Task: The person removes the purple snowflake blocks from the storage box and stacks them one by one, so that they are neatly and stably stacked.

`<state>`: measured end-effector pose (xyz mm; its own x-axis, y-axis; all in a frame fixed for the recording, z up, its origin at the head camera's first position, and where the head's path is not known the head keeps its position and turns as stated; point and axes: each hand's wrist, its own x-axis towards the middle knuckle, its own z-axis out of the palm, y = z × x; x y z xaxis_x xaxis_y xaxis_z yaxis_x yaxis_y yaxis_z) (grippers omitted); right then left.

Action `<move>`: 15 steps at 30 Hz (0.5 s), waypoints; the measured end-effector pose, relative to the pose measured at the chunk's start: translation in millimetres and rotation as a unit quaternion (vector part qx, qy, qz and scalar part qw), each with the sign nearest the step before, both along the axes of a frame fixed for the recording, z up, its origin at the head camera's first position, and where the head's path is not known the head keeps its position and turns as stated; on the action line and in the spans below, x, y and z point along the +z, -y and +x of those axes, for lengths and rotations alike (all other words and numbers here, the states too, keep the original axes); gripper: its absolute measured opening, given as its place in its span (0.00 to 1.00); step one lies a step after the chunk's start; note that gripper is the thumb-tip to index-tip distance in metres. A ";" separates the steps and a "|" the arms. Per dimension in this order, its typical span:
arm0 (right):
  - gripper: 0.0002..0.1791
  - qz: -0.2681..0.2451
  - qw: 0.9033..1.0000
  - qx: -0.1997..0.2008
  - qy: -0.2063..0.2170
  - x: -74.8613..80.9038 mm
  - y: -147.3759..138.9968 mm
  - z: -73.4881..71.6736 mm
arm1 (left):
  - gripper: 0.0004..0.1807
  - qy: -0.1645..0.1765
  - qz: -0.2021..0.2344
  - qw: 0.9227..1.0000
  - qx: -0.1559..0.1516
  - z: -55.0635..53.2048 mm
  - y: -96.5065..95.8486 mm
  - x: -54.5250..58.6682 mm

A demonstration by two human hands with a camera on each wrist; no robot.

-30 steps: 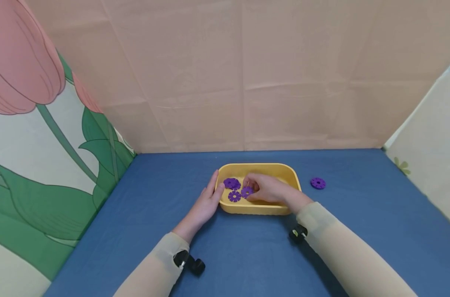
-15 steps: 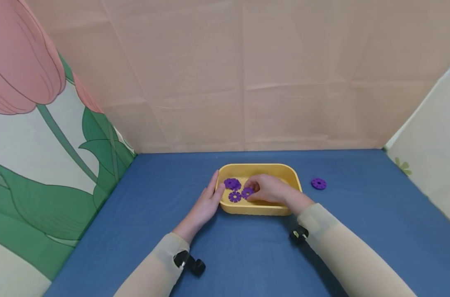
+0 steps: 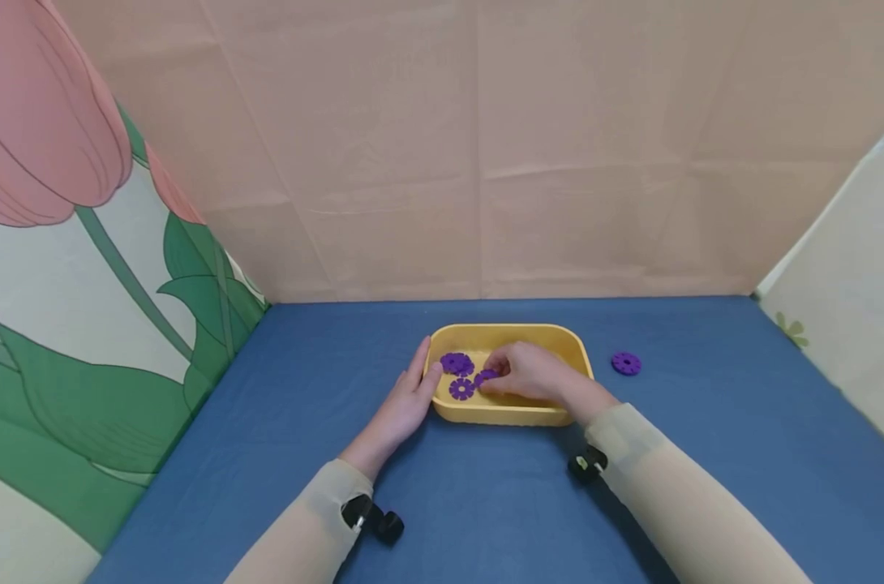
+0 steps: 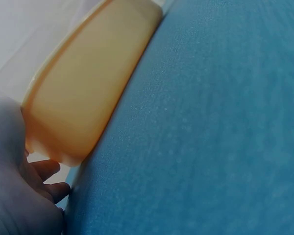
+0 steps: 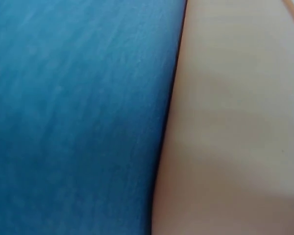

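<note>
Toward the left end of a shallow yellow plastic tray [image 3: 504, 415], the right hand [image 3: 531, 373] pinches a purple notched disc [image 3: 485, 376]; a thin edge grip could let it slip, or its notches could snag the flat purple disc [image 3: 461, 389] just beside it. The left hand [image 3: 404, 403] holds the tray's end, thumb over the rim; should that loosen, the right wrist, crossing the rim, might drag the tray along the blue surface [image 3: 471, 503].
</note>
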<state>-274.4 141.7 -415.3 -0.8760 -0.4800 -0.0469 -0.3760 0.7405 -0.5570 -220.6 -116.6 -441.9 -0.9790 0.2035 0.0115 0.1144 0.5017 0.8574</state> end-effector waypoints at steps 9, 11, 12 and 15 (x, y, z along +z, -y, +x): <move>0.14 -0.055 0.998 -0.027 -0.012 8.5 -13.6 9.2 | 0.37 0.003 0.002 1.000 -0.005 1.2 -0.5 -3.1; 0.14 -0.066 0.997 -0.036 -0.028 12.5 -18.9 12.0 | 0.37 0.002 0.003 1.000 -0.006 0.5 -0.8 -3.1; 0.15 -0.069 0.996 -0.038 -0.041 14.7 -22.0 13.3 | 0.37 0.000 0.004 1.000 -0.006 0.2 -1.0 -3.2; 0.18 -0.072 0.993 -0.062 -0.073 19.3 -32.6 17.4 | 0.37 0.001 0.002 1.000 -0.006 -1.5 -2.0 -3.2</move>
<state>-257.1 174.2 -396.0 -0.9213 -0.3607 0.1452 -0.3709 0.7033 -0.6065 -222.1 -114.6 -445.0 -0.9764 0.2159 0.0095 0.1183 0.4971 0.8596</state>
